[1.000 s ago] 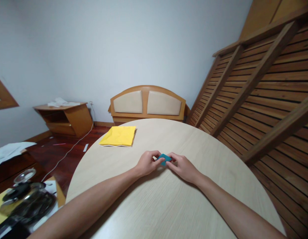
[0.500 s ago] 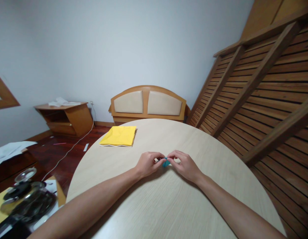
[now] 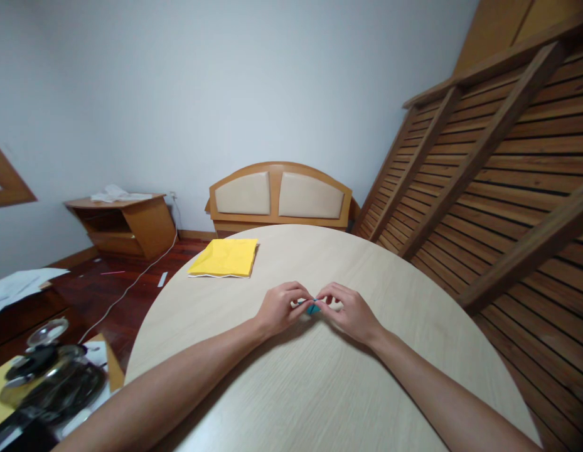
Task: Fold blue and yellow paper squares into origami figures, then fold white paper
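Between my fingertips is a small piece of teal folded paper [image 3: 312, 309], mostly covered by the fingers. My left hand [image 3: 282, 307] pinches its left side between thumb and index finger. From the right, my right hand [image 3: 346, 312] pinches its other side the same way, the fingertips of both hands almost meeting. A dark line runs across the teal surface; its exact shape is too small to make out. Farther off to the left, a stack of yellow paper [image 3: 224, 258] lies flat, with white edges showing beneath it.
The round pale table [image 3: 291, 402] carries all this. Beyond it stands a padded headboard [image 3: 279, 166]. Wooden slats [image 3: 521, 182] lean along the right. At lower left, a glass pot [image 3: 65, 389] sits on a side surface; a cabinet [image 3: 150, 226] stands farther back.
My hands have shifted very slightly, and less of the teal paper shows below the fingertips. The yellow stack stays where it was.
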A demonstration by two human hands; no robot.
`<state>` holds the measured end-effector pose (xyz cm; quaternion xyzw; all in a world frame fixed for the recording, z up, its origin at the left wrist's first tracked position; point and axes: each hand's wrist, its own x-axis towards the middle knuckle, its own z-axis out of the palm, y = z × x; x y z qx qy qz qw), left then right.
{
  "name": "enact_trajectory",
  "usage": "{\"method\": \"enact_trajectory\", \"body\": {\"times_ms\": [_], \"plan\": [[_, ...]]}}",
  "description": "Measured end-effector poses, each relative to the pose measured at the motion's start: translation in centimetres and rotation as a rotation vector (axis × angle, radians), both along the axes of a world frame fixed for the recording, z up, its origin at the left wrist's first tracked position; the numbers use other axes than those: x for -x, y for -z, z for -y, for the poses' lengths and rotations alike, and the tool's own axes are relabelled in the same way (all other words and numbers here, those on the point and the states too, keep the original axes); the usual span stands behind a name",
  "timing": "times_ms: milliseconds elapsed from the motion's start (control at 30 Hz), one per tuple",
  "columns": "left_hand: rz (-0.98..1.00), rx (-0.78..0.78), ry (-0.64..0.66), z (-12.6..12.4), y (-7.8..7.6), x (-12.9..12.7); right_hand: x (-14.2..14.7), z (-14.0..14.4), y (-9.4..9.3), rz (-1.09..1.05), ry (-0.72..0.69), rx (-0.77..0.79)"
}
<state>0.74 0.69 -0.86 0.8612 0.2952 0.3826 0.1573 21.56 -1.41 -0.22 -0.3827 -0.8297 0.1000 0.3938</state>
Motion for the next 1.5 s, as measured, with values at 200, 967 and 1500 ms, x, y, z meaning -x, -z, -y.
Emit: {"method": "enact_trajectory", "body": {"times_ms": [200, 967, 1500], "plan": [[-0.02, -0.028, -0.003, 0.03, 0.03, 0.03, -0.05, 0.02, 0.1, 0.004, -0.018, 0.0], [-0.047, -0.026, -0.079, -0.5, 0.35, -0.01, 0.25, -0.31, 0.31, -0.095, 0.015, 0.052], [-0.09, 0.009, -0.11, -0.49, 0.44, -0.04, 0.33, -0.52, 0.64, -0.16, 0.088, 0.106]]}}
